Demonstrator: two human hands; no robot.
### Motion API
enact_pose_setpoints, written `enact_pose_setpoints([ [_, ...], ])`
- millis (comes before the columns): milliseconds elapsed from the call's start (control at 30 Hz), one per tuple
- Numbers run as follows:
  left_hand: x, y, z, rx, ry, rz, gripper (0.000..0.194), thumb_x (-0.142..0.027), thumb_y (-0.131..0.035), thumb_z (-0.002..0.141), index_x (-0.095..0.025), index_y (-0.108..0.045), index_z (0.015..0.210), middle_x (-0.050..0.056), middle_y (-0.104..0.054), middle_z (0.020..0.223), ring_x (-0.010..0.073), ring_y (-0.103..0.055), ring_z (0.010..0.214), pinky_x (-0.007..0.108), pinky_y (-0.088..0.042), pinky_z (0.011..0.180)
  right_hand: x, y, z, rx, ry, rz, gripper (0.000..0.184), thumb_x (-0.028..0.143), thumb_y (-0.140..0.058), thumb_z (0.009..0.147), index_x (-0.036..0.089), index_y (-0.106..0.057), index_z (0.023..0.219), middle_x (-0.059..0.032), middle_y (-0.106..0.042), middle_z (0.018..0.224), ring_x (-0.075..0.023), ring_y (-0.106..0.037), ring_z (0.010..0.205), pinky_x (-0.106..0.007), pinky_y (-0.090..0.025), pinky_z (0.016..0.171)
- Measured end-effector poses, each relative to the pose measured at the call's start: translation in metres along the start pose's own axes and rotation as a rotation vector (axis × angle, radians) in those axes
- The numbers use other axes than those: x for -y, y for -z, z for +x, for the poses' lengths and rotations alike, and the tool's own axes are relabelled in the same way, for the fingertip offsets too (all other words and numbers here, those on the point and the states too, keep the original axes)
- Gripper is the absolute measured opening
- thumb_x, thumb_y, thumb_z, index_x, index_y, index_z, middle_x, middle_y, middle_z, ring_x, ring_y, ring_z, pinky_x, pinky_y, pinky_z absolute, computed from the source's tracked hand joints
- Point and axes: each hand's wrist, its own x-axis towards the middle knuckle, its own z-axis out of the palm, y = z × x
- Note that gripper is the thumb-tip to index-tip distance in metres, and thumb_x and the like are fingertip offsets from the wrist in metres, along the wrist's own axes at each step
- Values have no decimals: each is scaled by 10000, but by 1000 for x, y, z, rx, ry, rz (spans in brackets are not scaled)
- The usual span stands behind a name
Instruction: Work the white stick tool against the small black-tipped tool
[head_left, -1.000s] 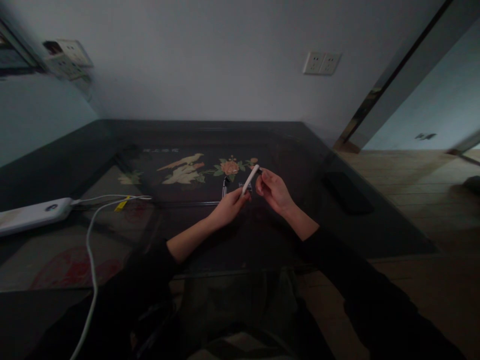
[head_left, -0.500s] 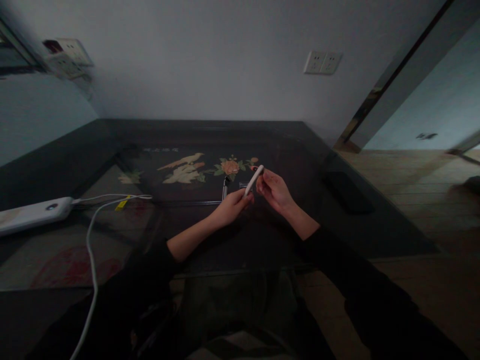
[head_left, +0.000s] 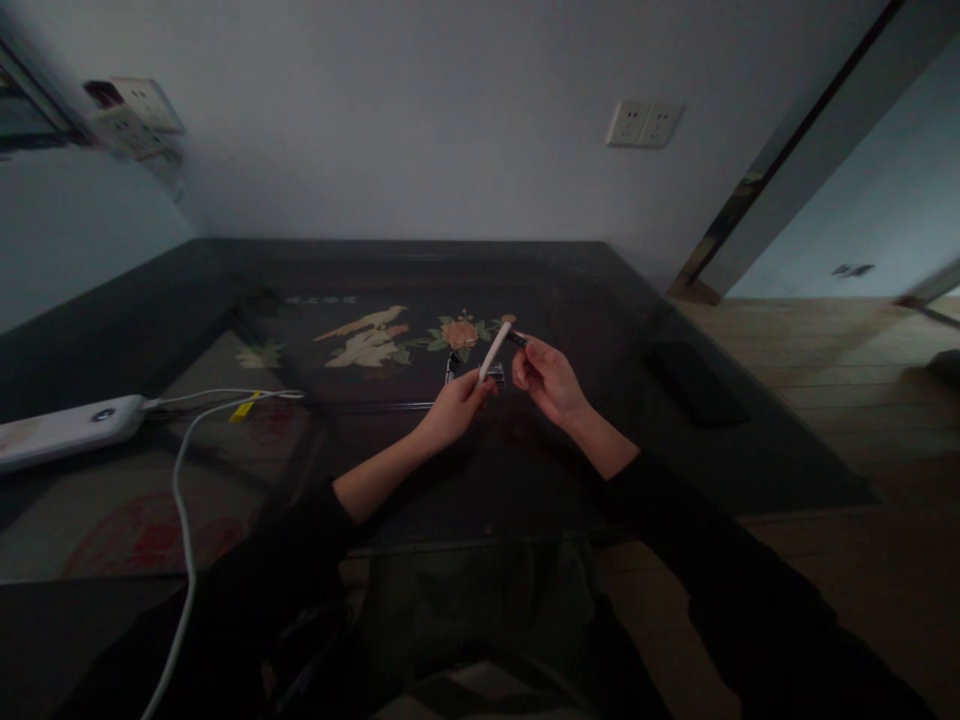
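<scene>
My left hand (head_left: 454, 408) is closed round the lower end of a slim white rod (head_left: 495, 352), which tilts up to the right above the dark table. Between the fingertips of my right hand (head_left: 551, 380) is a small dark piece (head_left: 517, 339), its end close to the rod's upper tip. Whether the two touch, I cannot tell. Just beyond my left hand lie a small silver-coloured object (head_left: 495, 374) and a thin silver and black object (head_left: 451, 366), partly hidden by that hand. Both are too small to name.
The glossy dark table (head_left: 420, 480) has a bird-and-flower picture (head_left: 367, 345). A dark flat slab, phone-like (head_left: 697, 383), lies at right. At left, a white power bank-like device (head_left: 71, 430) has a white cable (head_left: 184, 500) running to the near edge. Wall sockets (head_left: 645, 124) are behind.
The white rod and my left hand have shifted slightly left. The rod's upper end has moved away from my right fingers, and the small dark piece now shows between them.
</scene>
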Motion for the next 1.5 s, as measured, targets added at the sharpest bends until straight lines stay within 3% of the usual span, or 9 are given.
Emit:
enact_pose_setpoints([
  [333,-10,-4,-7,37,-19,29,220,-354,-405,918,-177,-511,842,-64,-384,559,106,-383,503,225,-305,498,1,-1,-1,4,-14,-12,435,506,-709,770,196,-675,1073,77,-493,513,-67,-377,445,-246,-275,454],
  [667,-16,-5,-13,165,-57,-45,241,-386,-414,923,-173,-512,867,-63,-392,588,83,-356,482,205,-289,463,1,-1,0,-23,-26,2,448,529,-711,753,192,-687,1047,68,-502,530,-76,-403,474,-246,-291,462],
  [1133,-5,0,-2,31,20,-70,206,-352,-416,920,-176,-487,838,-77,-346,550,73,-310,432,198,-255,425,1,-1,0,-14,-10,-19,450,546,-715,738,196,-659,1017,78,-503,504,-75,-365,439,-258,-265,448],
  [1500,-14,-3,-10,117,-6,-24,209,-354,-431,915,-175,-515,848,-68,-379,560,84,-353,467,203,-283,452,-1,1,1,-16,-23,-16,437,524,-708,761,202,-678,1054,71,-491,534,-75,-405,468,-248,-280,450],
])
